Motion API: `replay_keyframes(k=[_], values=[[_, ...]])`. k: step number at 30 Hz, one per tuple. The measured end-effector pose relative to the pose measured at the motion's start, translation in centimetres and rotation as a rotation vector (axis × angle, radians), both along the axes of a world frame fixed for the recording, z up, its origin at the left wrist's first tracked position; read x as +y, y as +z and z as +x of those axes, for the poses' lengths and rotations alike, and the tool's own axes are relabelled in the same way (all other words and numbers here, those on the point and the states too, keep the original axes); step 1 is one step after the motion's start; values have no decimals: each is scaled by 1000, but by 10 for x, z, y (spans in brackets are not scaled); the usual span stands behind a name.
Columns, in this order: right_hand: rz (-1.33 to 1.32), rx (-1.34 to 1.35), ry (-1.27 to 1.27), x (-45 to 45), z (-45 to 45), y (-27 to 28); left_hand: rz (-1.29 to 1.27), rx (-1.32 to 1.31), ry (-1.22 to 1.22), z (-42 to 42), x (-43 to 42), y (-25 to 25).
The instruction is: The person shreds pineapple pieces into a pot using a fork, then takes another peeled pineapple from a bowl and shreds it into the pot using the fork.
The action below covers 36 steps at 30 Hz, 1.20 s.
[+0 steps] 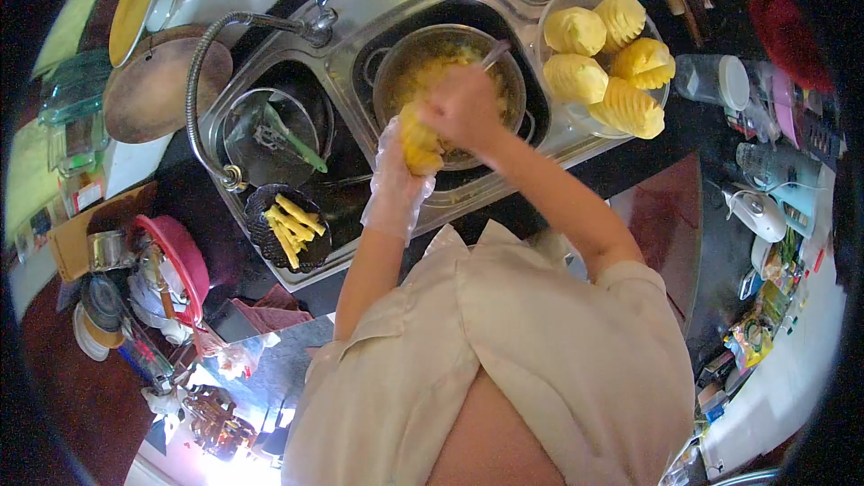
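My left hand (396, 165), in a clear plastic glove, grips a peeled yellow pineapple (420, 146) from below, over the near left side of a metal pot (381, 81). Yellow bits lie in the pot, which sits in the right sink basin. Closed and slightly blurred, my right hand (463, 108) is against the pineapple's upper end. A slim grey metal tool (495, 54), knife-like, sticks out of that fist; its other end is hidden. Several peeled pineapples (576, 78) with spiral grooves rest on a pale tray (668, 94) to the right.
A black basket (255, 216) of yellow sticks (294, 223) stands at the sink's near left corner. In the left basin, a green-handled tool (301, 146) lies in a clear bowl (236, 108). The flexible faucet (200, 81) arches above it. A plastic jar (706, 79) lies right of the tray.
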State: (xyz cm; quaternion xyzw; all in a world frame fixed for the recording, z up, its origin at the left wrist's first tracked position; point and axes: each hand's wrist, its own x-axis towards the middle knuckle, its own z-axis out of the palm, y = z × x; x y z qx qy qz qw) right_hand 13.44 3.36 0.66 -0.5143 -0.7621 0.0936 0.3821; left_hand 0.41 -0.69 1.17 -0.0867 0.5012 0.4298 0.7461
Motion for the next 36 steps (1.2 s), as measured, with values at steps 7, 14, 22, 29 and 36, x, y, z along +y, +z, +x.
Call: replay_keyframes(k=[7, 14, 22, 29, 36], values=[[-8, -145, -59, 27, 30, -38, 49, -34, -95, -10, -7, 21], [-67, 54, 6, 9, -4, -33, 40, -47, 9, -7, -5, 0], [-482, -388, -177, 34, 16, -17, 107, 77, -97, -21, -3, 10], [-809, -116, -102, -6, 26, -1, 67, 65, -109, -24, 0, 1], [-793, -173, -216, -44, 5, 7, 175, 134, 1, 13, 16, -16]])
